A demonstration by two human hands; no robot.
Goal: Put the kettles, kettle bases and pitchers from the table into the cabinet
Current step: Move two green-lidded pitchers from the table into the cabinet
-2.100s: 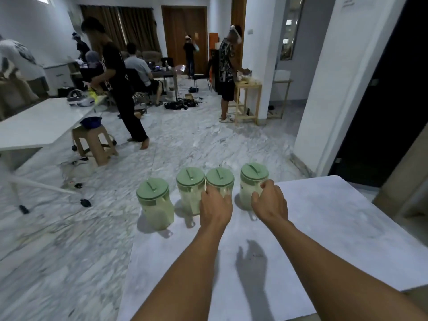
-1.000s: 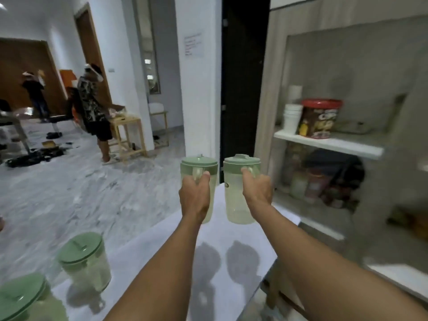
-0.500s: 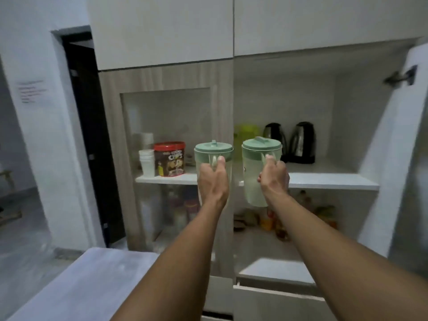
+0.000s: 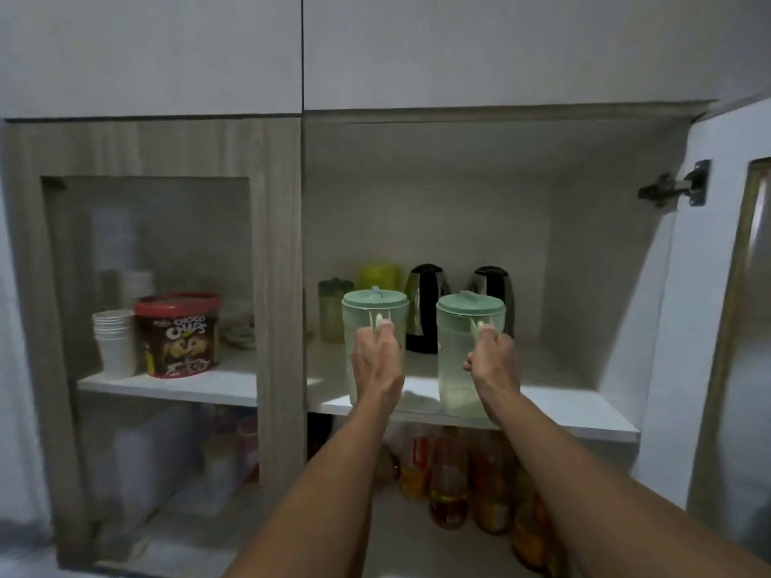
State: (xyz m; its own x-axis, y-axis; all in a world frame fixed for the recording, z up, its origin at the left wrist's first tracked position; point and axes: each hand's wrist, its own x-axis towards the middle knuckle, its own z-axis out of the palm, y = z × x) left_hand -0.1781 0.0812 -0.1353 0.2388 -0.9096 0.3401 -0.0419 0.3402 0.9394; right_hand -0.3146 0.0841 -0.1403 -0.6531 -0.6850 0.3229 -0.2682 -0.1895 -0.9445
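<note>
I hold two clear pitchers with pale green lids in front of the open cabinet. My left hand [image 4: 377, 362] grips the handle of the left pitcher [image 4: 371, 314]. My right hand [image 4: 494, 362] grips the handle of the right pitcher [image 4: 457, 360]. Both pitchers are upright at the front edge of the white cabinet shelf [image 4: 584, 410]; I cannot tell whether they rest on it. Behind them on the shelf stand two black and steel kettles [image 4: 425, 294] [image 4: 494, 281], a yellow-green pitcher [image 4: 377, 275] and a small green-lidded bottle [image 4: 331, 310].
The cabinet's right door [image 4: 734, 327] stands open; the left door [image 4: 275, 285] is shut, with a glass pane. Behind the glass sit a stack of white cups [image 4: 114, 340] and a red-lidded chocolate tub [image 4: 177, 333]. Several bottles [image 4: 450, 481] fill the lower shelf.
I lifted both pitchers off the table, turned right toward the cabinet and brought them forward to the edge of the shelf. The pitchers have spread a little further apart.
</note>
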